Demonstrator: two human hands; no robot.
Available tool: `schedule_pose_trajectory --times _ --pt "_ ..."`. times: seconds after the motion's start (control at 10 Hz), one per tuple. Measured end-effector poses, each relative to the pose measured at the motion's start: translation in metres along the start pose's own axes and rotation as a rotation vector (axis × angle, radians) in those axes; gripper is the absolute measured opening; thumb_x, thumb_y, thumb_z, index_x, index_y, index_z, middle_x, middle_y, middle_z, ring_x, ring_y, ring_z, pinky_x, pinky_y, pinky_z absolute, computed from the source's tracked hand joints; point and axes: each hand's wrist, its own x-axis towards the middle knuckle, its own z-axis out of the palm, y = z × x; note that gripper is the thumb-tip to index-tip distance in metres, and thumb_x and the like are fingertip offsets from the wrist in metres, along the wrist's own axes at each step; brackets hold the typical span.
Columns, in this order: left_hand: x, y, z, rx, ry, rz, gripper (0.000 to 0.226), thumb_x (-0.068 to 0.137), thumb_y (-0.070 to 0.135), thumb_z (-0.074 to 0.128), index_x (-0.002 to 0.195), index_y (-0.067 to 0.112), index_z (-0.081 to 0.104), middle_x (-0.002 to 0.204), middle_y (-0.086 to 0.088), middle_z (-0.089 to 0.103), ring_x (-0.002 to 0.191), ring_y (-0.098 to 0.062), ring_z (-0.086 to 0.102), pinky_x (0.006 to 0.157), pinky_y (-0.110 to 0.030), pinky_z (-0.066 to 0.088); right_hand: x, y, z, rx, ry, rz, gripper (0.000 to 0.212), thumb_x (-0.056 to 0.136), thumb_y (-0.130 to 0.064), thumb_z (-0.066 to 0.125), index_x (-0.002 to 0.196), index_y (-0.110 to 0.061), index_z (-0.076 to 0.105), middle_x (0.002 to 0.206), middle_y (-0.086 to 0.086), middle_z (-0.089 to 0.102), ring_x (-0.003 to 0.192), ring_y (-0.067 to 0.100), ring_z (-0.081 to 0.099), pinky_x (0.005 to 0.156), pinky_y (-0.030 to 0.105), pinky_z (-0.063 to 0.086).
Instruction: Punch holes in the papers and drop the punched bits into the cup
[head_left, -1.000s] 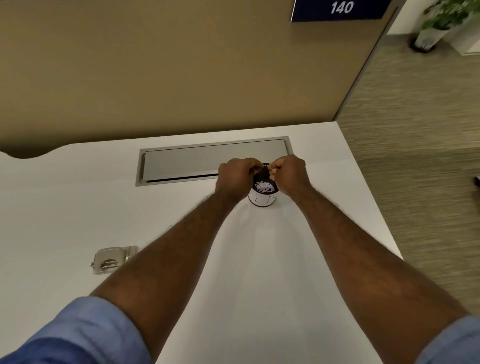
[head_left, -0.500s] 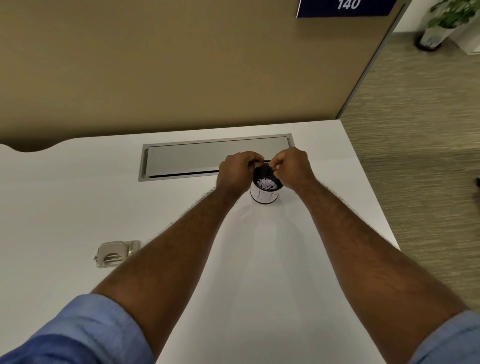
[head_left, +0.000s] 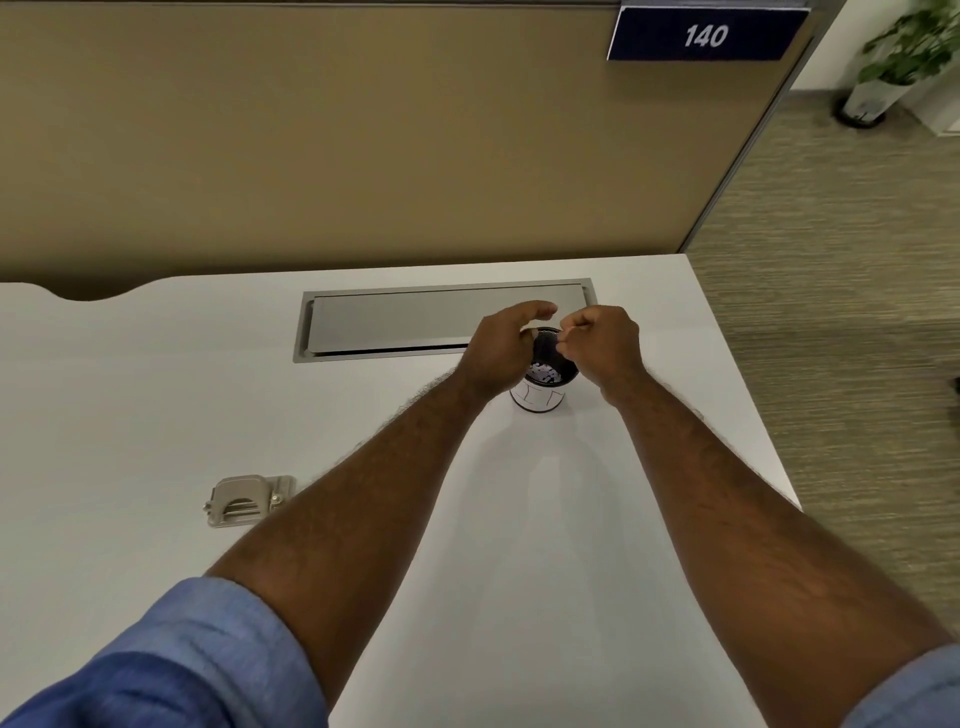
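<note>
A small white cup (head_left: 540, 400) with a dark mesh inside stands on the white desk (head_left: 519, 519), and white punched bits (head_left: 543, 373) lie in its bottom. Both hands hover over its rim. My left hand (head_left: 498, 351) is at the cup's left side, its fingers curved and spread apart above the rim with nothing in them. My right hand (head_left: 605, 343) is at the right side, fingertips pinched together over the opening. Anything between those fingertips is too small to see. A beige metal hole punch (head_left: 249, 500) lies on the desk to the left, apart from both hands. No paper sheets show.
A grey metal cable flap (head_left: 415, 322) is set into the desk just behind the cup. A tan partition (head_left: 363, 156) with a blue "140" sign (head_left: 706, 36) rises behind the desk. The desk's right edge (head_left: 748, 415) drops to carpet, where a potted plant (head_left: 893, 67) stands far off.
My left hand's fingers have gone from pinched to spread apart over the cup. My right hand stays pinched. The camera has tilted a little, and the cup and punch have stayed put.
</note>
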Motion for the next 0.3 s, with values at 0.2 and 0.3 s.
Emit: schedule_pose_trajectory --times 0.2,0.3 --pt "-0.008 -0.002 -0.002 0.310 -0.140 -0.057 0.059 0.095 0.007 0.041 0.149 0.023 0.025 0.155 -0.002 0.033 0.146 -0.028 0.018 0.117 -0.060 0.005 -0.012 -0.014 0.002 0.086 0.028 0.021 0.026 0.088 -0.003 0.047 0.110 -0.002 0.062 0.121 0.021 0.063 0.102 0.025 0.060 0.094 0.032 0.044" --pt "-0.019 -0.001 -0.016 0.207 0.004 -0.019 0.058 0.094 0.014 0.050 0.148 0.020 0.029 0.157 -0.003 0.028 0.145 -0.024 0.022 0.117 -0.056 0.016 -0.031 -0.016 0.002 -0.153 0.157 -0.145 0.035 0.088 -0.006 0.051 0.123 -0.007 0.056 0.131 0.011 0.059 0.119 0.023 0.055 0.101 0.028 0.039"
